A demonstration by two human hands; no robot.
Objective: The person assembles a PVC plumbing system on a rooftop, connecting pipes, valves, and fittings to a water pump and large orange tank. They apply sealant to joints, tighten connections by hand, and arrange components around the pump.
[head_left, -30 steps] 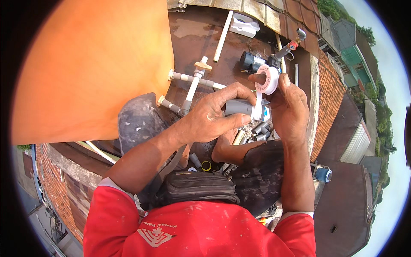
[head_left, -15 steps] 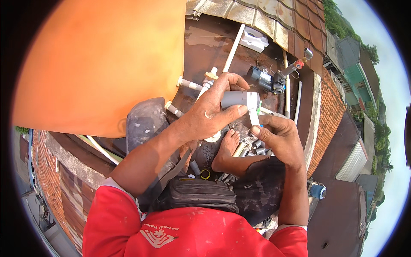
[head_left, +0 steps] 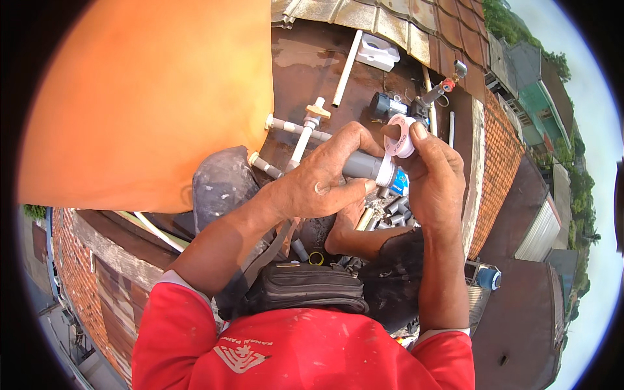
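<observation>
left hand (head_left: 325,185) clamped around grey pipe fitting (head_left: 364,166), held at chest height | right hand (head_left: 432,175) pinching white tape roll (head_left: 401,135) at the fitting's white end | below: loose pipe pieces (head_left: 390,209) | left: orange tank (head_left: 149,97) with white pipes (head_left: 296,130)

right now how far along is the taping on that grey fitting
Done: white pipes already run from the orange tank. In hand: the left hand grips the grey fitting while the right hand holds the tape roll, white tape stretched to its end. Left: the fitting is not yet joined to any pipe.
</observation>
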